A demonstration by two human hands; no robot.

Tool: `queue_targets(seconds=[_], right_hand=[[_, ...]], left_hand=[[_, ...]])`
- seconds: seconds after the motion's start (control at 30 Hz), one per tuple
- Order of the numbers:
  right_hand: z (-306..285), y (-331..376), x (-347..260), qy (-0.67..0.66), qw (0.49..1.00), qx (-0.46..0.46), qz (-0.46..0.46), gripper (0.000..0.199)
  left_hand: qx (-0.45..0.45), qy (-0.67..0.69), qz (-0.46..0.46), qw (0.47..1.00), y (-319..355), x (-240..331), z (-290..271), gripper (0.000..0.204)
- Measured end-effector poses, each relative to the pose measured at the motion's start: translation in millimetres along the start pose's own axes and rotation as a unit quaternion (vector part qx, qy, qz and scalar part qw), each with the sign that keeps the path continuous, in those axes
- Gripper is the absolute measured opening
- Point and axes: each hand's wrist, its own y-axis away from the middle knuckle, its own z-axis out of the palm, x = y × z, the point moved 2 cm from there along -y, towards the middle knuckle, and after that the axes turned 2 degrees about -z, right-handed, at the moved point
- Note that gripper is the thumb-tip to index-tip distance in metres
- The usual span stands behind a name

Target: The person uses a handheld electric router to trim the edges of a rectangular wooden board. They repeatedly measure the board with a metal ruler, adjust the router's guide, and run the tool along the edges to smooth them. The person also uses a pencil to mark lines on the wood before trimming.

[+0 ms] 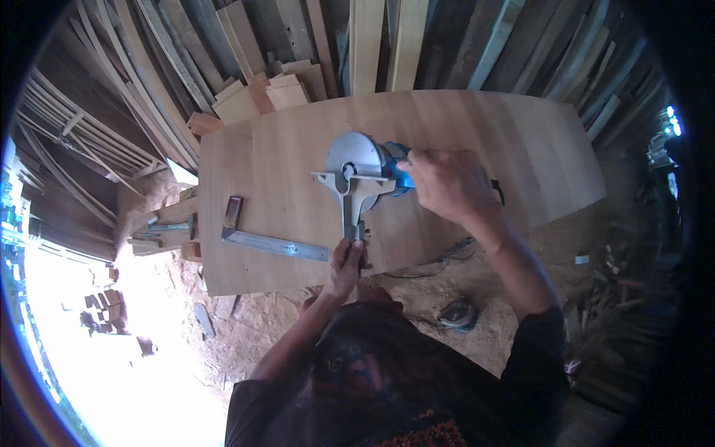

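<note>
On the pale wooden panel [298, 164], a steel try square [257, 235] was laid flat, the circular saw's [357, 167] guide was pinched by the left hand [346, 264] to steady it, and its blue body was gripped by the right hand [447, 182].

Woodworking shop, open-sided: timber planks [186, 59] stacked along the walls, large wooden panel [462, 141] as workpiece, dirt floor [246, 328] littered with offcuts [100, 302].

One circular saw [363, 173], one try square [269, 240], seemingly one panel [477, 141].
</note>
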Motion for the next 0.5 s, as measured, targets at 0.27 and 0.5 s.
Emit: queue_targets(seconds=[0.27,0.5], right_hand=[[87.0,97.4,81.7,-0.369,0.898,0.078,0.225,0.044],[167.4,212.2,149.3,-0.003,0.972,0.135,0.191,0.041]], left_hand=[[0.105,-0.285,0.138,0.943,47.1,103.6,-10.6,0.016],[0.076,-0.332,0.226,0.913,51.0,125.9,18.2,0.011]])
